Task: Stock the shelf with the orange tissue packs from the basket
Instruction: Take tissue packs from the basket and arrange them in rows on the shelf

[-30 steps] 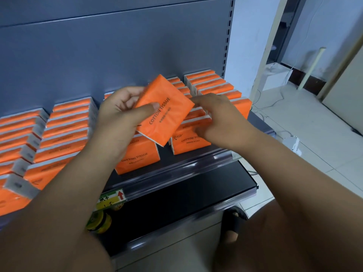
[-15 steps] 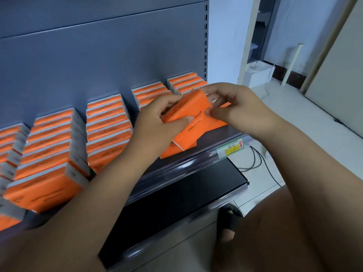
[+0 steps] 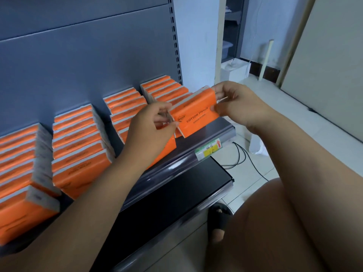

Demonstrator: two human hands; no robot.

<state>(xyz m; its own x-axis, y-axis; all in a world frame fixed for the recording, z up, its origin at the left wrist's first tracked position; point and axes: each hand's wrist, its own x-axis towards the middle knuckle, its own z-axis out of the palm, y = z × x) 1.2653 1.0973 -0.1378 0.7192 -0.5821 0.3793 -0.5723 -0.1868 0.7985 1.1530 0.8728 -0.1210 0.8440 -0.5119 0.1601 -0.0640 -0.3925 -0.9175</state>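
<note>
An orange tissue pack [image 3: 196, 114] printed "COTTON TISSUE" stands upright at the front of the rightmost row on the shelf [image 3: 176, 163]. My left hand [image 3: 151, 128] pinches its left end and my right hand [image 3: 235, 103] pinches its right end. Several rows of orange tissue packs [image 3: 78, 142] fill the shelf to the left, standing one behind another. The basket is out of sight.
The grey back panel [image 3: 88, 55] rises behind the rows. A yellow price tag [image 3: 211, 150] sits on the shelf's front rail. Below is a dark lower shelf [image 3: 176, 197]. A black cable [image 3: 241, 156] lies on the tiled floor, and my sandalled foot [image 3: 220, 220] stands near the base.
The pack went from tilted in mid-air to upright at the front of the rightmost row. My right hand shifted onto its right end. The view swung right.
</note>
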